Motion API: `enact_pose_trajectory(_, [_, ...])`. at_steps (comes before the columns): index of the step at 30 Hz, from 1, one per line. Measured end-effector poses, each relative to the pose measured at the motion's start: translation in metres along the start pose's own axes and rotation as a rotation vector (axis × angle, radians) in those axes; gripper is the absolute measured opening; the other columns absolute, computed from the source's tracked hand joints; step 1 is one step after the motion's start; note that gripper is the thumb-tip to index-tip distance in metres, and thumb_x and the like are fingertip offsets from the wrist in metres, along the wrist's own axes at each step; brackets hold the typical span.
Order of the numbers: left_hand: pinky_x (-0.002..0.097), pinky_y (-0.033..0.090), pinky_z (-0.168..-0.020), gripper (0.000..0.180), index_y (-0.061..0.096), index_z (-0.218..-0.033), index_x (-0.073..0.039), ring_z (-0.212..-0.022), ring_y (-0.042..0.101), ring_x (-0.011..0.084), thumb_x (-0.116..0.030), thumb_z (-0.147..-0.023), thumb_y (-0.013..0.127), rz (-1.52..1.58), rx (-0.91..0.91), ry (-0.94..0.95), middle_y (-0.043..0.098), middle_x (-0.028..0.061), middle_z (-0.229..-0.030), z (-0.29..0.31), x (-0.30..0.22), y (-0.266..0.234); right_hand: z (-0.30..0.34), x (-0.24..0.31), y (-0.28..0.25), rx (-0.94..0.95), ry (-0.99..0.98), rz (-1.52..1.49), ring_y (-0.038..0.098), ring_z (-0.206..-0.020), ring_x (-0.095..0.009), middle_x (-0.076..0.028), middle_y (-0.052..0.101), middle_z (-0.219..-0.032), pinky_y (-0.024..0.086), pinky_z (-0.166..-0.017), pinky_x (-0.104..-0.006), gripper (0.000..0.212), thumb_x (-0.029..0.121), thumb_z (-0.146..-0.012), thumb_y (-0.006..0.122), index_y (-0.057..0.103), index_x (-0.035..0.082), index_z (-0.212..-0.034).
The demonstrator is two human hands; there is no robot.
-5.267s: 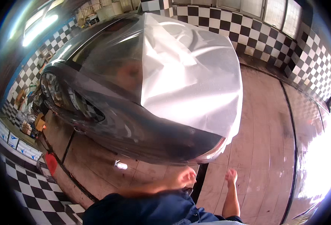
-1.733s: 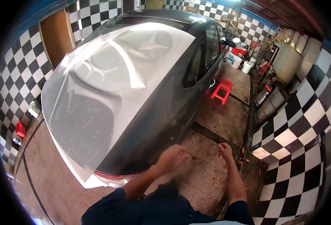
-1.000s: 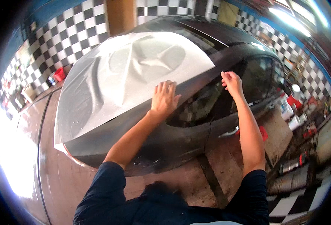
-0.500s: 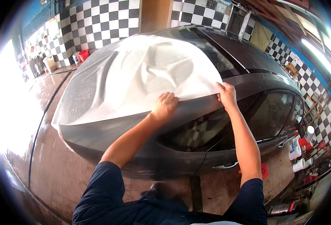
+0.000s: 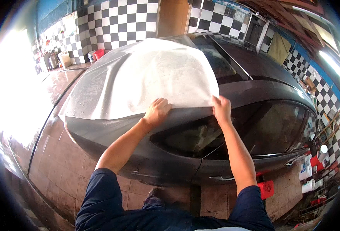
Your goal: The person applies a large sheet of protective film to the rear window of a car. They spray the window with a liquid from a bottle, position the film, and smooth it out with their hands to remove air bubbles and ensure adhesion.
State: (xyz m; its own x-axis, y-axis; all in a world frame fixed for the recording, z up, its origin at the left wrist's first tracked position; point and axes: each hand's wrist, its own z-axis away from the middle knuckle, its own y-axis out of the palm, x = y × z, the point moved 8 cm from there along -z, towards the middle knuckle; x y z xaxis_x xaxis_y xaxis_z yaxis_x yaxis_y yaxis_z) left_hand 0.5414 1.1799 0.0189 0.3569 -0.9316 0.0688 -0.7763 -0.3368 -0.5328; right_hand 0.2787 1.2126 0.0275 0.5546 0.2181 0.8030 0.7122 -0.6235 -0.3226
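A large whitish, see-through sheet of film (image 5: 170,77) lies over the rear end of a dark grey car (image 5: 177,165). Its far part rests on the bodywork, with folds toward the left and droplets on it. My left hand (image 5: 157,111) is closed on the near edge of the film, knuckles up. Farther right, my right hand (image 5: 221,108) pinches the sheet's near right corner beside the rear window (image 5: 220,61). Between the hands the edge runs fairly straight, just above the car's side. My left fingertips are hidden behind the hand.
The car's roof (image 5: 251,57) and side window (image 5: 262,127) extend to the right. White buckets (image 5: 308,186) and a red container (image 5: 266,189) stand on the right-hand floor. A red bucket (image 5: 99,54) is by the checkered wall (image 5: 123,19). Strong light enters at left.
Both hands have moved a little left and nearer to me, drawing the film's near edge along. The folds in the middle of the sheet have smoothed out. Both hands keep their hold.
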Motion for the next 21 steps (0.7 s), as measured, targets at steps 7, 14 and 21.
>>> enact_pose_trajectory(7, [0.0366,0.046,-0.063,0.011,0.06,-0.082,-0.003,-0.071,0.054,0.0256,-0.003,-0.071,0.061,0.053,0.106,0.047,0.05,0.0083,-0.073,0.004,0.007,0.007,0.008,0.0,0.0,0.002,-0.069,0.106,0.039,-0.045,-0.014,-0.009,0.044,-0.048,0.034,-0.044,-0.0326,0.041,0.028,-0.088,0.059,0.046,-0.002,-0.064])
enact_pose_trajectory(14, [0.0383,0.052,-0.065,0.032,0.056,-0.104,-0.004,-0.083,0.059,0.0258,-0.014,-0.075,0.066,0.12,0.171,-0.063,0.056,0.0106,-0.093,-0.028,-0.005,0.007,0.004,0.058,-0.004,-0.037,-0.152,0.209,0.031,-0.046,-0.01,-0.008,0.035,-0.048,0.028,-0.042,-0.0305,0.044,0.021,-0.086,0.063,0.036,0.0,-0.058])
enact_pose_trajectory(21, [0.0354,0.05,-0.058,0.04,0.052,-0.107,-0.003,-0.077,0.059,0.0247,-0.016,-0.072,0.068,0.16,0.046,-0.125,0.055,0.0101,-0.091,-0.08,-0.032,0.009,0.001,0.137,0.025,-0.037,-0.407,0.359,0.041,-0.04,-0.018,-0.016,0.044,-0.051,0.032,-0.041,-0.033,0.035,0.015,-0.083,0.064,0.044,-0.001,-0.06])
